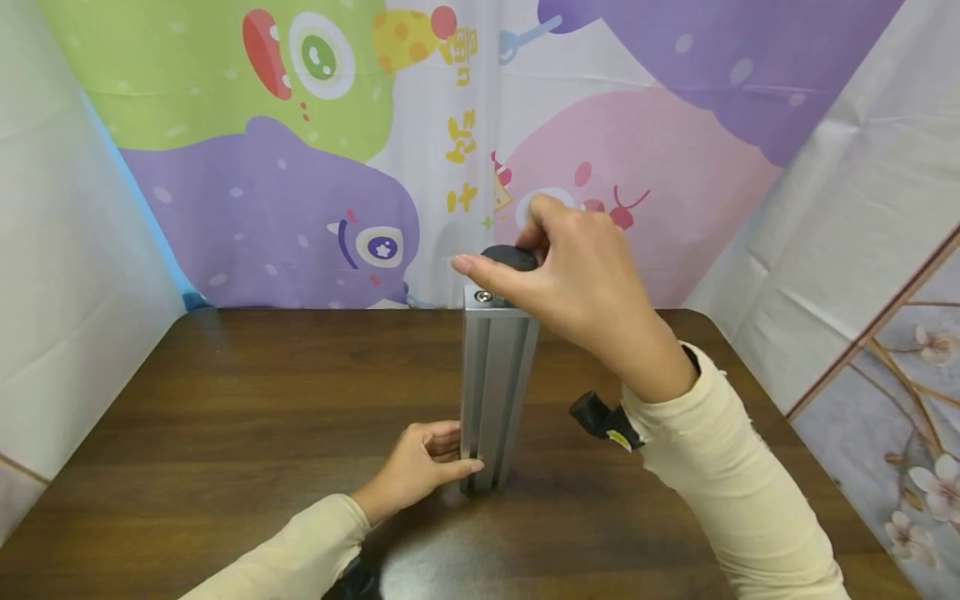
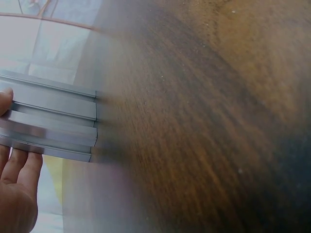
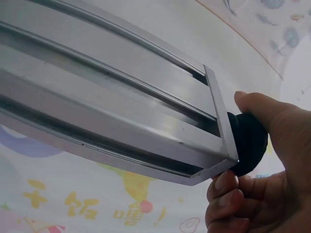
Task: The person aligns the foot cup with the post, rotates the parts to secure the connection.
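Note:
A silver aluminium extrusion profile (image 1: 495,392) with long grooves stands upright on the wooden table. Its top carries a flat end plate (image 3: 222,114) with a screw (image 1: 483,297) in it. On that plate sits a round black knob (image 1: 508,257). My right hand (image 1: 592,283) grips the knob from the right, thumb along the near side and fingers curled behind; in the right wrist view the knob (image 3: 249,143) lies between thumb and fingers. Near the base, my left hand (image 1: 412,471) holds the profile (image 2: 53,116), thumb on the near face and fingers on another side.
The dark wooden table (image 1: 262,400) runs back to a cartoon-printed cloth (image 1: 300,217). White cloth walls (image 1: 795,208) close off both sides. A small black camera (image 1: 592,414) projects from the right wrist beside the profile.

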{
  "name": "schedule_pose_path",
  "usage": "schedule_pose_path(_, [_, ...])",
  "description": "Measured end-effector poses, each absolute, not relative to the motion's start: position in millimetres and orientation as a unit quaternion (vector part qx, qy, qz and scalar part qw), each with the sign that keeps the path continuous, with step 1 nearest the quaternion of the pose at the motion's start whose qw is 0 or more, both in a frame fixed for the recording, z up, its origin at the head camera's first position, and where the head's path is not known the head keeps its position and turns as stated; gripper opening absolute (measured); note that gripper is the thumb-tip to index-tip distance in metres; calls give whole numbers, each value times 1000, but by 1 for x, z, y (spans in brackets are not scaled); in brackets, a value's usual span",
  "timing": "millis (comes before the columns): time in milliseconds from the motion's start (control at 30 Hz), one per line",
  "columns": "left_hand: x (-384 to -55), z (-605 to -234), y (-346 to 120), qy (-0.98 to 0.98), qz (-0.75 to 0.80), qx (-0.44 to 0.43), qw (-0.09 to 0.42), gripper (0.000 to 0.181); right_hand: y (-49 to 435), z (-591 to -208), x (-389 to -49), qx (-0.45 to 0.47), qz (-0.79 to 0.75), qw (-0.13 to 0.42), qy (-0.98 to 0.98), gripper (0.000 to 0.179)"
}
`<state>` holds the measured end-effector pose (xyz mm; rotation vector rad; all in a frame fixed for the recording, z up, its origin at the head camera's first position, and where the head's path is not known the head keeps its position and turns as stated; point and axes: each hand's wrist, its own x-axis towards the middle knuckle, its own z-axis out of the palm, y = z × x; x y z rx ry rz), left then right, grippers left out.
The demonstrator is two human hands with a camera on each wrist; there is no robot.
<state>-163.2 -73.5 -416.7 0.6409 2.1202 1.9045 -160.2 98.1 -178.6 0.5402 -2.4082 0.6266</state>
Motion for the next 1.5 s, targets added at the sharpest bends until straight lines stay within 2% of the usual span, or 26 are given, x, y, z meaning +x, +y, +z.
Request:
schedule_pose_path(200, [-163,-415,-73,725,644,218,110,41,100,-179,-159,203,222,288,-909,53])
schedule_pose_path(333, [-163,-414,-73,730,640,215,109,43,108,-174,-158,232,243,239,-911,43])
schedule_pose_path(467, [-162,-413,-74,736,635,209,109,48,125,-165,-163,373,250,151,-881,29])
schedule_pose_path(600, [-162,-413,-75,734,636,210,112,47,140,-154,-172,552,243,46,-797,38])
schedule_pose_path(700, [-162,-414,-75,733,636,212,112,47,144,-149,-175,607,231,-3,-760,46])
schedule_pose_path(767, [-162,-414,-75,733,636,212,112,47,144,-147,-177,613,217,-12,-760,48])
schedule_pose_path(967, [-162,-413,-74,734,635,214,107,46,141,-145,-180,576,195,26,-793,41])
schedule_pose_path(1100, [-163,-415,-74,732,636,218,111,45,131,-145,-173,471,182,98,-858,33])
schedule_pose_path(1300, [-171,-431,-74,725,644,220,104,46,103,-157,-158,247,148,245,-926,53])
schedule_pose_path(1400, [-174,-438,-74,730,641,216,100,50,96,-163,-155,200,126,298,-925,60])
schedule_pose_path(1500, [-174,-440,-74,732,638,217,98,52,94,-165,-153,178,121,310,-926,60])
